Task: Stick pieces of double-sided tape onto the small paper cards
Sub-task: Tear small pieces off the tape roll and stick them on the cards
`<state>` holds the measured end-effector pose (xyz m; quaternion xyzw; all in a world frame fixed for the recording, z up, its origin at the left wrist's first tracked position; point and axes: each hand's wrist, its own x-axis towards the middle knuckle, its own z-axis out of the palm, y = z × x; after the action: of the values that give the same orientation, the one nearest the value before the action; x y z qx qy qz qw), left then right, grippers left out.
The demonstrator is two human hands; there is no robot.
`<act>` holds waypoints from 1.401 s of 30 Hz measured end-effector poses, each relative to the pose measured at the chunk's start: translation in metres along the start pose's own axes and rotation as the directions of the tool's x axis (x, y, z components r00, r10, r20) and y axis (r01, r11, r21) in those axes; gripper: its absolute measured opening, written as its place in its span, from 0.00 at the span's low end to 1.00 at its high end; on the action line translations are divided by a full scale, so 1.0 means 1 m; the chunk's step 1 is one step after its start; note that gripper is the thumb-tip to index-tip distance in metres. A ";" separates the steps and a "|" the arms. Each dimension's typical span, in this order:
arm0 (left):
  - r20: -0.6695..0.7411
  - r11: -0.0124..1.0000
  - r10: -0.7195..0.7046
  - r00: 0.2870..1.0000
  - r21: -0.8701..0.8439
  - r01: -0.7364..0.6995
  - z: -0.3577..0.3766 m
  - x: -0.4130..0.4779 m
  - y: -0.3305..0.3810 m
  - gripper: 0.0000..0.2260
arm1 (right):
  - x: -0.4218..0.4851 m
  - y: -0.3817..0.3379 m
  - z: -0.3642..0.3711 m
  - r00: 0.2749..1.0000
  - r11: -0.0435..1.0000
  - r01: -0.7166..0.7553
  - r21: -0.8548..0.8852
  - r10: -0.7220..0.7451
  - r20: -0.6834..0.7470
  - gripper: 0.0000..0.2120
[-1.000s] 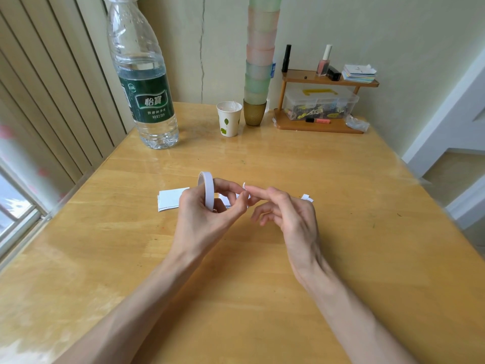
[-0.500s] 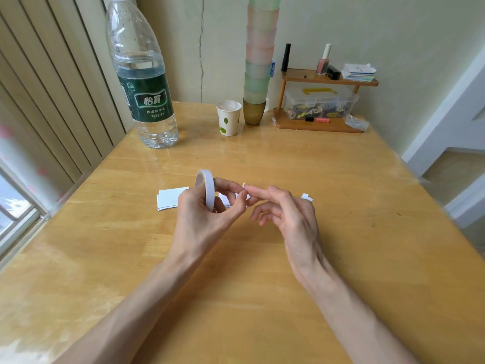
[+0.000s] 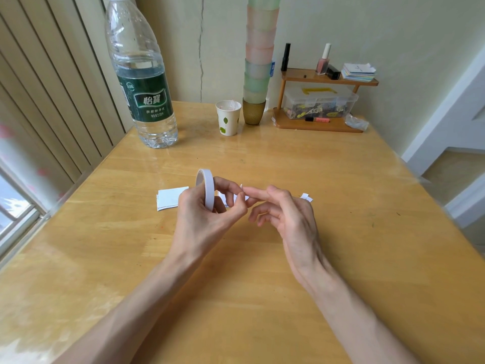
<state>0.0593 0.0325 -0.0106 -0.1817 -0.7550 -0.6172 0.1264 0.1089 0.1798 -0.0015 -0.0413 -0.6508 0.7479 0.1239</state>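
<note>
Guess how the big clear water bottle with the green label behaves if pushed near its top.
The big clear plastic water bottle with the green label looks filled past the label, so probably heavy. Tall on a narrow base, it would likely tip rather than slide. Its smooth glossy wall may be slippery.

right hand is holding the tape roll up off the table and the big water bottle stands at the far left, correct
Not quite. The head view shows the left hand gripping the tape roll; the right hand only reaches toward it. The roll is off the table and the water bottle does stand far left.
</note>
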 end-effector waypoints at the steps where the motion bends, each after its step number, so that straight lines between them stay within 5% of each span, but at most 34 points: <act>1: 0.000 1.000 -0.004 1.000 -0.005 0.004 0.000 0.000 0.001 0.06 | 0.000 -0.001 0.000 1.000 1.000 -0.004 0.008 0.004 0.003 0.21; 17: 0.022 0.997 -0.014 1.000 -0.081 0.016 0.001 -0.001 0.010 0.06 | -0.001 -0.005 -0.004 0.989 0.973 -0.138 0.183 0.126 0.074 0.21; 33: 0.035 0.990 0.029 0.999 -0.136 -0.024 0.001 -0.002 0.010 0.05 | -0.003 0.001 -0.007 0.997 0.991 -0.068 0.118 0.061 0.057 0.05; 42: 0.061 0.981 -0.003 0.998 -0.194 0.015 -0.003 -0.001 0.007 0.16 | -0.003 -0.002 -0.005 0.998 0.989 -0.058 0.133 0.060 -0.005 0.04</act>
<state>0.0631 0.0312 -0.0040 -0.2085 -0.6953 -0.6828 0.0825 0.1130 0.1840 -0.0009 -0.0557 -0.5976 0.7927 0.1073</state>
